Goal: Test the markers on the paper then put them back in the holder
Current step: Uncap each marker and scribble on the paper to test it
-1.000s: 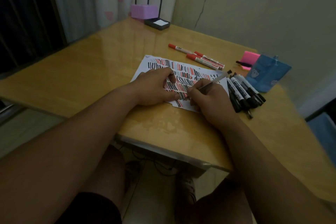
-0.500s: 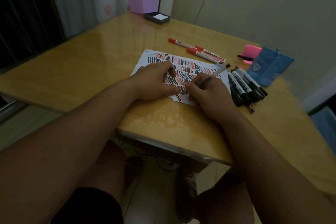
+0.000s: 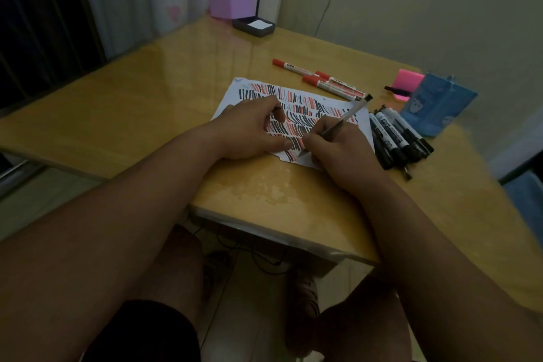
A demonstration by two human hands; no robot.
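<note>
While the left hand [image 3: 249, 129] rests on the striped paper [image 3: 232, 95] with fingers bent under and thumb flat on the sheet, whether it hides anything cannot be told. Beside it, the right hand [image 3: 338, 151] pinches a marker [image 3: 349, 113], tip down near the paper's front edge. Three red markers [image 3: 323, 81] lie beyond the sheet; black markers [image 3: 393, 138] lie heaped just right of it, beside the blue holder [image 3: 437, 106].
</note>
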